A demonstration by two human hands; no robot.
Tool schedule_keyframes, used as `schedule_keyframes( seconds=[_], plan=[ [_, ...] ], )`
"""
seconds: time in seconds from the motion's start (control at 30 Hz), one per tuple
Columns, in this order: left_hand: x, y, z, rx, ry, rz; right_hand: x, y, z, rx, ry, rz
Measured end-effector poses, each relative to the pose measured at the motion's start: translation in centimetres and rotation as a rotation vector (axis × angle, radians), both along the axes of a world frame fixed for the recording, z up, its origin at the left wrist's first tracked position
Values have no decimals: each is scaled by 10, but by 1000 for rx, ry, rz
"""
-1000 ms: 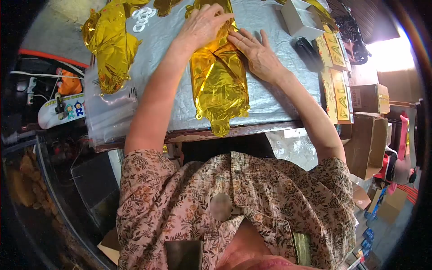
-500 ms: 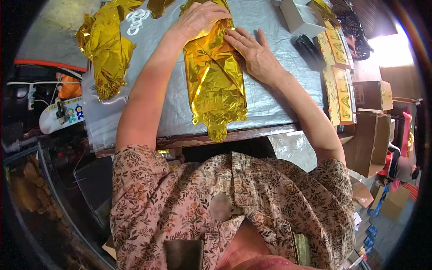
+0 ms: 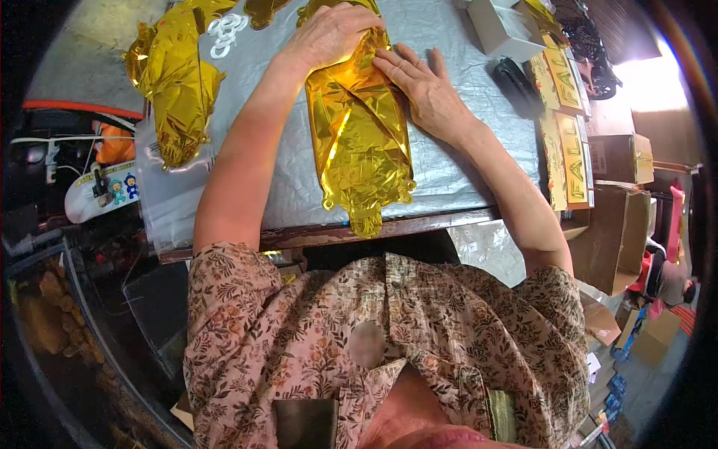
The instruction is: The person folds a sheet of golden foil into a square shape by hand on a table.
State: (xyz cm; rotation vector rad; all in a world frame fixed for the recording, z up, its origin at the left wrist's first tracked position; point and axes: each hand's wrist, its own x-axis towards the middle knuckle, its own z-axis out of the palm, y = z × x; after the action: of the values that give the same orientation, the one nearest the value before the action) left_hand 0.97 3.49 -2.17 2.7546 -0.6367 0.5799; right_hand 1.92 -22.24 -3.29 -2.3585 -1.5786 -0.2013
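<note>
Foil piece, long, gold and crinkled (image 3: 363, 142), lies on silver-covered table (image 3: 280, 198). Left hand (image 3: 335, 36) curls over its upper part, grip unclear; right hand (image 3: 434, 101) spreads at its edge. Step, judged: flattening or folding; next move calls for light, steady pressure.

We've got gold foil (image 3: 363, 150), shiny, creased, lying flattish on the surface (image 3: 288, 183), narrow tip over the near edge.
</note>
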Motion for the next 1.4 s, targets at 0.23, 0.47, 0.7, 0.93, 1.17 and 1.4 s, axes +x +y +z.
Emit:
schedule_keyframes(
  seconds=[0.23,0.47,0.7,0.93,1.17,1.4],
  plan=[
    [-4,-1,5,31,2,-24,2,-1,-5,16,12,-1],
    [0,-1,3,-2,-38,-48,3,0,-6,-12,-50,8],
    [-7,-10,4,-99,3,27,0,2,-3,-15,-26,-24],
    [-12,-6,-5,-158,-76,-14,-2,-1,2,45,59,128],
    [-13,-5,-12,-357,-212,-160,-19,-4,11,-60,96,273],
    [-10,-2,-13,-260,-183,-107,-51,-11,19,-135,25,254]
  ],
)
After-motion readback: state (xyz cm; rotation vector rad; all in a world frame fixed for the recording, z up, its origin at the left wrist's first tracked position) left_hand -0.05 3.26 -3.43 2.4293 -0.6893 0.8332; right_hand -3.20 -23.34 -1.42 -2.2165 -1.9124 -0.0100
